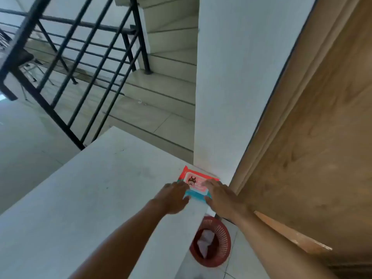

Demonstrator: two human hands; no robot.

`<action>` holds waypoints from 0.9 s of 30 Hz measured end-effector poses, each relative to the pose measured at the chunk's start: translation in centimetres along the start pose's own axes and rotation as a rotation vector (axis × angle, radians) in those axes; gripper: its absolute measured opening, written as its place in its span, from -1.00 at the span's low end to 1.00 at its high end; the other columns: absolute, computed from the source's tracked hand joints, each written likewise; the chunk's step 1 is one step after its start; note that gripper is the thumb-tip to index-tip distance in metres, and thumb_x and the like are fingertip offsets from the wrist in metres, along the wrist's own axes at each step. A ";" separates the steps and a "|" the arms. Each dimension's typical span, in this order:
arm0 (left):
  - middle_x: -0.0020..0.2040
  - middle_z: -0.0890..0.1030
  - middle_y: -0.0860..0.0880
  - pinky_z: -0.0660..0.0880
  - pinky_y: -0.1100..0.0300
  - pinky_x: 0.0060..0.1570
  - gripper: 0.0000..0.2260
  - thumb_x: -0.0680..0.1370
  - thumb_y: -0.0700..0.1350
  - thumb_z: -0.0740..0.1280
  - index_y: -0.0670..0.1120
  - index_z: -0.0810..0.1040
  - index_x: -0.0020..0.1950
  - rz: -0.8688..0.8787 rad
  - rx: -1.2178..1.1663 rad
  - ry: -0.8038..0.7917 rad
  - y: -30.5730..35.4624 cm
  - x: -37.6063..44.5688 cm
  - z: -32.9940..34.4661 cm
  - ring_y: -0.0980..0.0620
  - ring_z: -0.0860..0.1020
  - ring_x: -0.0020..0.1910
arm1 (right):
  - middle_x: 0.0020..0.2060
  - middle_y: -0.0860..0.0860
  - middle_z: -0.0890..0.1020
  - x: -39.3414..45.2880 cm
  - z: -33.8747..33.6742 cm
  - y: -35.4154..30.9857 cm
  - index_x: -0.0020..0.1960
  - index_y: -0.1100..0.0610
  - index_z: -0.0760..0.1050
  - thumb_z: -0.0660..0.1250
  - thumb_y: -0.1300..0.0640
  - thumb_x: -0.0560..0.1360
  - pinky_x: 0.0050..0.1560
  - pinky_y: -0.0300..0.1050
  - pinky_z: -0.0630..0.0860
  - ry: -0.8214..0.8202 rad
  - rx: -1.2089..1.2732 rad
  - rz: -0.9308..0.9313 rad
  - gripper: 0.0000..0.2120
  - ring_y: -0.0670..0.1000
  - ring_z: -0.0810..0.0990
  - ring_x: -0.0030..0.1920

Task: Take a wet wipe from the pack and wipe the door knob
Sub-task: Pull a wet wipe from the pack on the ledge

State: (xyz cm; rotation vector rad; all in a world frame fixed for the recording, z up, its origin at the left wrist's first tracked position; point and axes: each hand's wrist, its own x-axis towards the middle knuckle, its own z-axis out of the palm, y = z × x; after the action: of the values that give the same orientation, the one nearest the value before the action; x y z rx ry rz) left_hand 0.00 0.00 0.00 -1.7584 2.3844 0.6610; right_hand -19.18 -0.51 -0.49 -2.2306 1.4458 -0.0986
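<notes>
The pack of wipes (198,183) lies flat on the white table (96,188), under both sets of fingers. The left hand (174,198) presses its near-left edge with fingers spread, gripping nothing, likely to steady it; the right hand (219,196) rests flat over the lid flap, probably to open it.

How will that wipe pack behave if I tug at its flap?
The wipe pack looks like a soft, flat pouch, so it would probably flex. Lying loose on the smooth white ledge, it may slide unless the left hand pins it.

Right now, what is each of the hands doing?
Left hand: open, fingers on the wet wipe pack, gripping nothing.
Right hand: open, resting on the pack.
</notes>
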 end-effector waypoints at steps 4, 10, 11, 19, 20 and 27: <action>0.45 0.39 -0.03 0.39 0.06 0.36 -0.59 0.62 0.00 0.22 -0.06 0.32 0.45 0.013 -0.073 0.012 -0.7 0.8 2.2 -0.05 0.42 0.38 | 0.41 -0.01 0.37 1.8 2.6 -0.8 0.46 0.05 0.26 0.32 0.19 0.54 0.32 -0.09 0.46 0.041 0.092 0.080 -0.47 0.04 0.35 0.40; 0.51 0.31 0.04 0.22 0.09 0.48 -0.58 0.63 -0.03 0.22 0.02 0.25 0.49 0.032 -0.138 0.168 -1.9 1.7 3.4 0.00 0.32 0.47 | 0.35 -0.01 0.45 5.1 4.5 -0.5 0.41 0.04 0.33 0.40 0.04 0.49 0.35 -0.13 0.36 0.133 0.060 0.102 -0.47 0.02 0.40 0.36; 0.52 0.29 0.04 0.22 0.10 0.47 -0.57 0.63 -0.02 0.21 0.03 0.24 0.49 0.033 -0.152 0.173 -2.2 1.7 3.9 0.02 0.31 0.47 | 0.32 -0.01 0.47 5.6 4.7 -0.4 0.39 0.05 0.35 0.40 0.02 0.49 0.33 -0.14 0.37 0.151 0.054 0.116 -0.48 0.02 0.43 0.33; 0.37 0.49 0.00 0.34 0.16 0.36 -0.61 0.60 0.01 0.26 -0.02 0.38 0.42 0.127 -0.128 0.243 -3.9 2.2 6.3 0.00 0.51 0.30 | 0.29 -0.03 0.50 6.6 4.2 0.3 0.39 0.00 0.36 0.38 -0.18 0.45 0.26 -0.14 0.44 0.112 -0.052 0.119 -0.41 0.02 0.49 0.26; 0.33 0.53 0.00 0.38 0.16 0.33 -0.62 0.58 0.01 0.29 -0.02 0.42 0.39 0.137 -0.122 0.249 -4.0 2.4 6.5 0.00 0.55 0.25 | 0.30 -0.02 0.51 6.6 4.2 0.3 0.39 0.01 0.36 0.38 -0.18 0.45 0.25 -0.14 0.44 0.110 -0.055 0.116 -0.42 0.02 0.50 0.25; 0.25 0.57 0.02 0.44 0.21 0.25 -0.65 0.55 -0.01 0.35 0.00 0.45 0.32 0.160 -0.114 0.295 -4.1 2.5 6.8 0.02 0.59 0.16 | 0.33 0.01 0.50 6.7 2.5 0.3 0.39 0.08 0.37 0.28 -0.05 0.55 0.12 -0.16 0.53 0.008 -0.189 -0.030 -0.54 0.06 0.56 0.21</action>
State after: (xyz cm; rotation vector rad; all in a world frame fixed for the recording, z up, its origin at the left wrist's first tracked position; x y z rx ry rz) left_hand 1.84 -0.44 -8.11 -1.8366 2.7584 0.6028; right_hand -15.69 -5.60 -4.07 -2.4050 1.4806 0.0202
